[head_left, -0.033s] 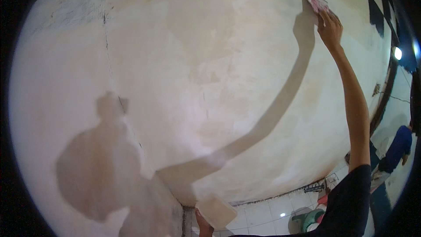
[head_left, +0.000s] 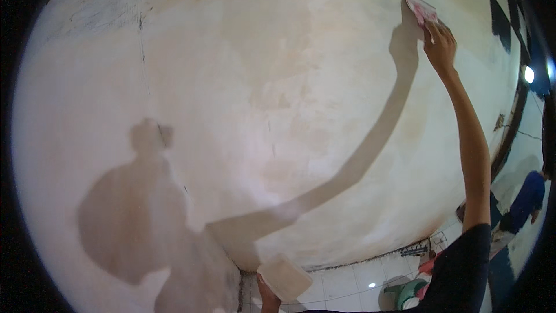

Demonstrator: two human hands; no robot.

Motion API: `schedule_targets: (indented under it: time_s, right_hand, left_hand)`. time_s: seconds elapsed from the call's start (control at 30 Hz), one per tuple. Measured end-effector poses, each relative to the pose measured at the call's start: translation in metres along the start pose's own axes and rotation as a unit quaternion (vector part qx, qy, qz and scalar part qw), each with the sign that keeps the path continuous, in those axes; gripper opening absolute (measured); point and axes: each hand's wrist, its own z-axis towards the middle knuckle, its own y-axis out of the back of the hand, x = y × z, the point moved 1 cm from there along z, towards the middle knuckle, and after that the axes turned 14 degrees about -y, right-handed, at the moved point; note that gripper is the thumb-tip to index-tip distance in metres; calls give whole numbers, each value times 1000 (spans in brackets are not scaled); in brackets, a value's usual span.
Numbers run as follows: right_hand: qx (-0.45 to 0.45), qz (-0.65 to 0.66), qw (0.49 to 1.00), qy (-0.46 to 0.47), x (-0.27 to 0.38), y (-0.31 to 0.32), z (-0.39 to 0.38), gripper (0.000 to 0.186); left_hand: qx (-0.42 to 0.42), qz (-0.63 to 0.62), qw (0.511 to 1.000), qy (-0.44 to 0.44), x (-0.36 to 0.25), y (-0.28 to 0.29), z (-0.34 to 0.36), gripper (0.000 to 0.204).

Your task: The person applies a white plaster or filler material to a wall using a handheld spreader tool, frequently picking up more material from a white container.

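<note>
My right hand (head_left: 440, 46) is raised at the upper right, gripping a flat blade smeared pink and white (head_left: 421, 7) against the patchy cream-white wall (head_left: 289, 110). My left hand (head_left: 269, 293) is low at the bottom centre, closed on the edge of a pale rectangular board (head_left: 285, 275). Shadows of my head, body and raised arm fall across the wall, which has a cracked corner line running down the left and rough plaster at the top left.
A black-and-cream diamond pattern (head_left: 501, 17) covers the upper right, beside a bright lamp (head_left: 529, 73). A co-worker in blue (head_left: 527, 194) is at the right. Below are a tiled floor (head_left: 341, 290), a green container (head_left: 408, 290) and a red object (head_left: 427, 266).
My right hand and the blade have moved slightly down and to the right along the wall. The left hand holds the board in nearly the same place.
</note>
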Motion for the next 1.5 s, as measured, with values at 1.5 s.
schedule_targets:
  time_s: [1.5]
  right_hand:
    - [176,168,928,-284,-66,45,-61,34]
  left_hand:
    - [-39,102,984,-139,110,-17,-103,53]
